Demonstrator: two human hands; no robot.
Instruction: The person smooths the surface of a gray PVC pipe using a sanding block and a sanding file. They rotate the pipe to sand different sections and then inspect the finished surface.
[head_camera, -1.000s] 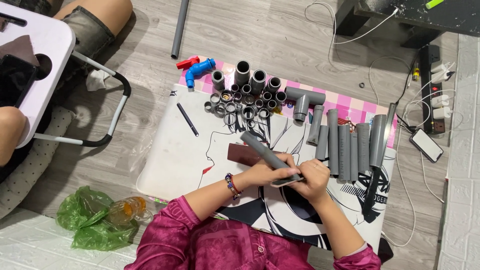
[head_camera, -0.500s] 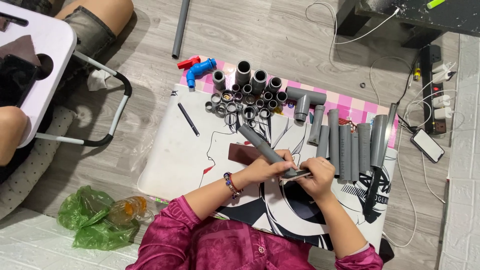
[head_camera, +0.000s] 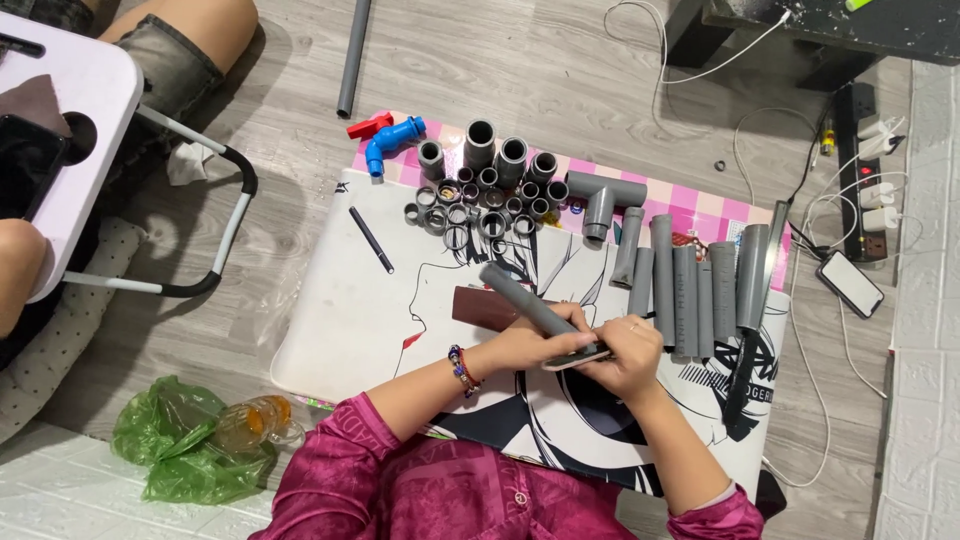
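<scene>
My left hand (head_camera: 522, 345), with a beaded bracelet on the wrist, grips a short grey pipe (head_camera: 520, 297) that slants up to the left over the printed white mat (head_camera: 350, 330). My right hand (head_camera: 632, 357) meets it at the pipe's lower end and holds a small pale flat tool (head_camera: 575, 360) against the pipe. Both hands hover just above the mat, in front of my magenta sleeves.
A row of cut grey pipes (head_camera: 690, 290) lies to the right, with a grey tee fitting (head_camera: 605, 195) and several small couplings (head_camera: 490, 190) behind. Also here are a blue tap (head_camera: 390, 145), black pen (head_camera: 372, 240), brown block (head_camera: 480, 305), phone (head_camera: 850, 283), green bag (head_camera: 170, 440) and another person's leg (head_camera: 190, 50).
The pipe's upper end rose slightly, then came back down. Both hands stay closed around its lower end in almost the same place.
</scene>
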